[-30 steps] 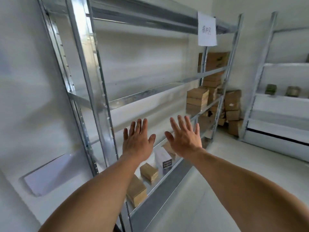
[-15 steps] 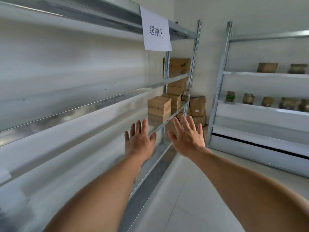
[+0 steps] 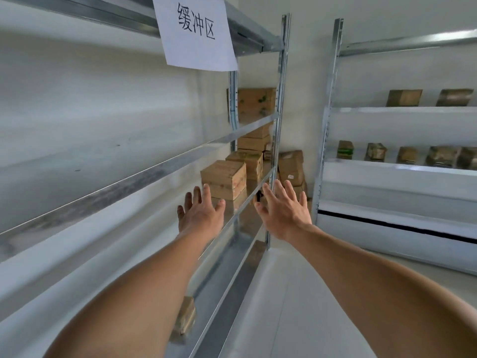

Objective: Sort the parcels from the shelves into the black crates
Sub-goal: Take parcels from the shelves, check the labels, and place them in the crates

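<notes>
Both my arms reach forward along a metal shelf rack (image 3: 144,174) on my left. My left hand (image 3: 200,215) is spread open over a middle shelf, fingers straight, holding nothing. My right hand (image 3: 282,210) is open too, just outside the rack's front rail. A brown cardboard parcel (image 3: 223,179) sits on that shelf a short way beyond my left fingertips, with more parcels (image 3: 247,158) stacked behind it. A small parcel (image 3: 184,319) lies on the lowest shelf, partly hidden by my left forearm. No black crate is in view.
A white paper sign (image 3: 193,32) hangs from the rack's top rail. Cardboard boxes (image 3: 291,167) are piled in the corner on the floor. A second rack (image 3: 402,166) on the right carries several small parcels (image 3: 374,152) on two shelves. Pale floor (image 3: 296,293) lies between the racks.
The view has swung right and moved along the rack toward the stacked parcels. Both open hands have stayed raised and are now closer to the parcels and the rack's end post.
</notes>
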